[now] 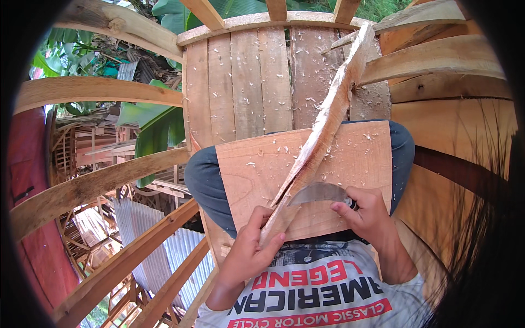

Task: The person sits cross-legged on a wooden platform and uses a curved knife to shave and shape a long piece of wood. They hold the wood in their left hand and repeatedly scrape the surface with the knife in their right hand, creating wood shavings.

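Observation:
A long, rough, slightly bent wooden stick slants from my lap up to the far right, pale and freshly cut along one side. My left hand is closed around its near end, thumb on one side and fingers on the other. In my right hand is a knife with a broad, curved metal blade. The blade lies against or just over the stick near my left hand; exact contact is hard to tell. Its handle is mostly hidden in my fist. Under the stick, a flat wooden board rests across my crossed legs.
Curled shavings lie on the lap board and the plank floor. Wooden slats and rails surround me at left and far side; plank walling stands close on the right. Beyond the left slats are corrugated metal sheets and banana leaves.

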A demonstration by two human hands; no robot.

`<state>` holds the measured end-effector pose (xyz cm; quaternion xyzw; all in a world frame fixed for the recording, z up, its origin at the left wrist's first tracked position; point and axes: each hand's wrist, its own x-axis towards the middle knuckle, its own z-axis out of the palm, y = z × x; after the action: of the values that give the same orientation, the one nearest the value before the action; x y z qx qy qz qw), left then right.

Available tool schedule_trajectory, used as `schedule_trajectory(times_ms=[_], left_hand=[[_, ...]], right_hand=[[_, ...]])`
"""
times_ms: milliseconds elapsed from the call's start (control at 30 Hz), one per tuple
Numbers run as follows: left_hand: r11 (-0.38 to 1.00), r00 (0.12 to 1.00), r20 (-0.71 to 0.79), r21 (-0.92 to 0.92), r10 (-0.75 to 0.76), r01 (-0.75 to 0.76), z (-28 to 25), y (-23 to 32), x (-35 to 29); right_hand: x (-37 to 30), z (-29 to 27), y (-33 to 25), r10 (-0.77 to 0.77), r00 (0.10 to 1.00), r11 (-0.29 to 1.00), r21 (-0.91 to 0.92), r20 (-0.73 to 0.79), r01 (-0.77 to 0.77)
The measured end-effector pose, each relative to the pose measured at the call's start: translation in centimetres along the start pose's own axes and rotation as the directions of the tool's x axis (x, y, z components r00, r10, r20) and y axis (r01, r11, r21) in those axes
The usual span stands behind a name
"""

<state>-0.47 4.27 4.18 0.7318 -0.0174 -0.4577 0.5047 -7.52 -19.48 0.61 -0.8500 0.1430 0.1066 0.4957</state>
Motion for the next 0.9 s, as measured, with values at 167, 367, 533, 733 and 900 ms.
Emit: schedule_trajectory(times_ms=[167,367,533,733,900], left_hand=[[0.997,0.999,0.032,-0.071,0.018,-0.016,1.2,-0.5,-0.3],[0.996,0.996,-0.02,0.047,0.082,-0.081,2.6,-1.8,-1.3],[0.998,0.997,-0.031,-0.009,0.068,-0.068,3.4,-1.8,-1.8],[0.996,1.0,0.023,-0.085,-0.019,0.021,3.3,-3.3,-2.0],[0.965,0.996,0.046,-0.248,-0.077,0.086,3.7,-2.6,-2.0]], right_hand=[[-0.6,1.5,-0.1,-0.12,0.992,0.99,-0.069,0.05,0.123],[-1.0,1.9,-0.3,-0.141,0.99,0.957,-0.252,0.017,0.14],[-0.9,1.8,0.2,-0.173,0.984,0.933,-0.327,-0.044,0.15],[-0.8,2.3,0.1,-0.213,0.971,0.921,-0.355,-0.11,0.162],[-0.8,2.6,0.6,-0.249,0.959,0.908,-0.377,-0.136,0.183]])
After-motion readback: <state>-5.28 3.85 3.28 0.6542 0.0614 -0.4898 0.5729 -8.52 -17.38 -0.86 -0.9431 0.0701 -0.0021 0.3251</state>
